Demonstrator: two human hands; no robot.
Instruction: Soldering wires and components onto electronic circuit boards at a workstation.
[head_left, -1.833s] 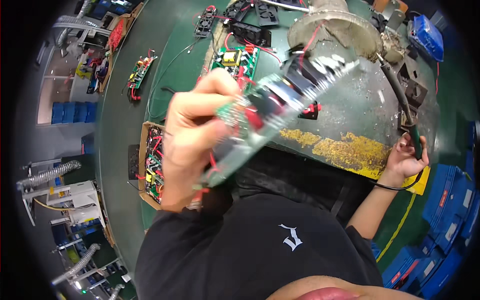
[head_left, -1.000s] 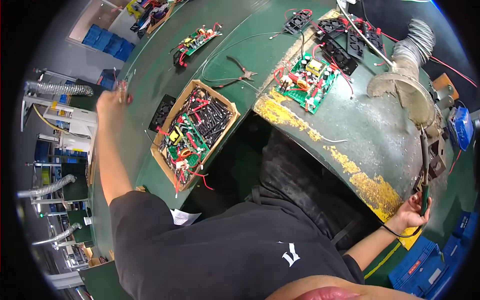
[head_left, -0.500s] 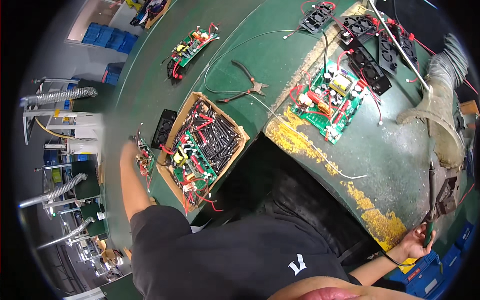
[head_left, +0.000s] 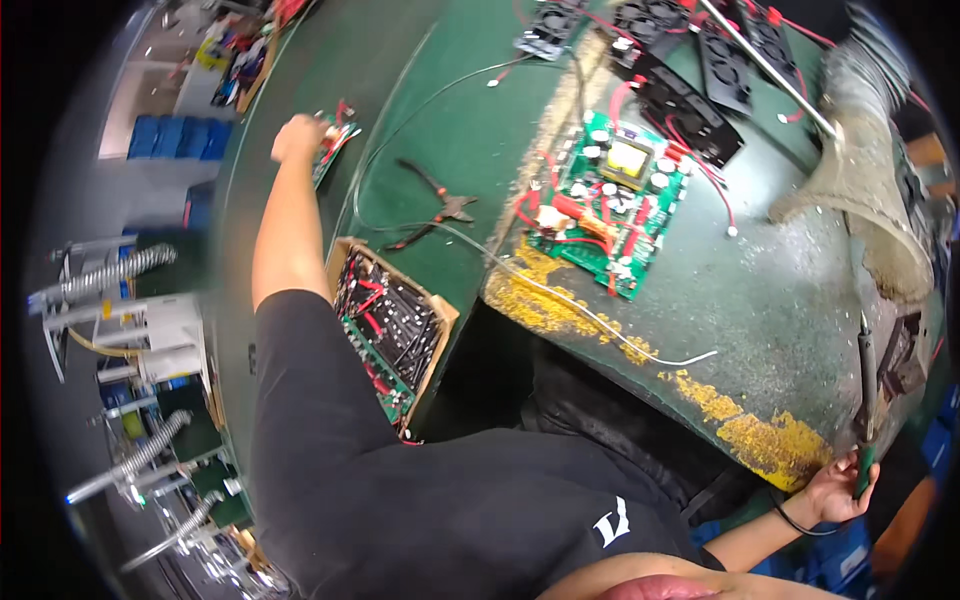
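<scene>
The person's left hand (head_left: 297, 140) is stretched out at arm's length, fingers curled over the near end of a small board (head_left: 340, 148) that lies on the green table; whether they pinch it or only touch it, one cannot tell. Nearer the body than this hand, beside its forearm, sits a carton (head_left: 447, 320) of black tubes (head_left: 405, 315), with another board (head_left: 375, 362) lying on them, partly hidden by the sleeve. To the hand's right lie pliers (head_left: 428, 182), their handles apart, and a grey cable curves around them. Farther right, between the two hands, a large board (head_left: 612, 205) rests component side up on the bench (head_left: 740, 310), with black fans (head_left: 725, 72) beyond it. The right hand (head_left: 838, 490) is closed around the green handle of a soldering iron (head_left: 868, 385), whose tip points away from the body. Beyond that hand, the flared mouth of a duct (head_left: 855, 195) stands close to the iron's tip. A dark cord loops beneath the right wrist.
</scene>
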